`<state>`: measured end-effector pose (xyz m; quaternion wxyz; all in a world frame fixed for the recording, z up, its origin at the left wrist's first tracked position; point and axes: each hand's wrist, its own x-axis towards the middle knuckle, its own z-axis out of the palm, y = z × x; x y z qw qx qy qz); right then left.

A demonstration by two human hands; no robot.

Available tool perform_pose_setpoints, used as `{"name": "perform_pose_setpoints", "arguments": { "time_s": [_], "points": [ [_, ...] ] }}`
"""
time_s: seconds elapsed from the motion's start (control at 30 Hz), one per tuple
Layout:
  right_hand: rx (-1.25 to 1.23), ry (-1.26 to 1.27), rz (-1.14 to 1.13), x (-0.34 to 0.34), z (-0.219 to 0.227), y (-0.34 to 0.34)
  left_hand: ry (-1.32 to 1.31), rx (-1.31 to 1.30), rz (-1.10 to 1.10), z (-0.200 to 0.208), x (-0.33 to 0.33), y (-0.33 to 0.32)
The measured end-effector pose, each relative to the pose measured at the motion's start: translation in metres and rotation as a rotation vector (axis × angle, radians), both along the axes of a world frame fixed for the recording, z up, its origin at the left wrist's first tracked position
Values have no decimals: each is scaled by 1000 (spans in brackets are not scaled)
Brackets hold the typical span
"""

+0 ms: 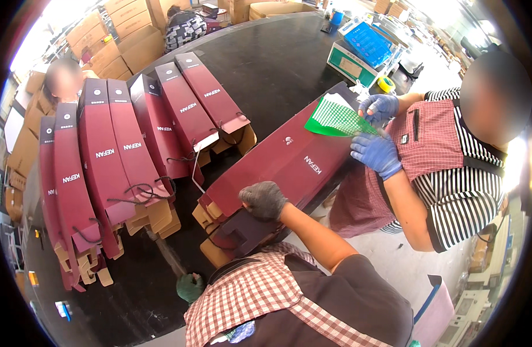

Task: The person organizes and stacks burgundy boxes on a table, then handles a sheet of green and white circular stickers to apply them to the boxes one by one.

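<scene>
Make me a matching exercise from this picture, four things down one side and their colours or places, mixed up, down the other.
Things:
1. Wearer's right hand
2. Wearer's left hand
3. Co-worker's hands
4. Tape roll

Colours or places:
A. Yellow, beside a green box
B. Gloved in blue, at a green-and-white sheet
C. Gloved in dark green
D. Gloved in gray, at the near end of a large maroon box

Right pairs: 1-D, 2-C, 3-B, 4-A.

White capital lettering (313,165) and a small emblem (288,140) mark the nearest maroon box (260,165); matching lettering marks the row of maroon boxes (127,127).
</scene>
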<state>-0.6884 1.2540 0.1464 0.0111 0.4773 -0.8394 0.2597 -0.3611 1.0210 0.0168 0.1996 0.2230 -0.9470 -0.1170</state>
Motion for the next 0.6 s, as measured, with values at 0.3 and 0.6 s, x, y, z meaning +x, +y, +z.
{"name": "perform_pose_setpoints", "arguments": {
  "time_s": [0.3, 0.6],
  "points": [
    [55, 25, -10, 1, -2, 0, -28, -7, 10, 3, 0, 0],
    [40, 50, 57, 9, 2, 0, 122, 55, 68, -15, 9, -5]
  ]
}}
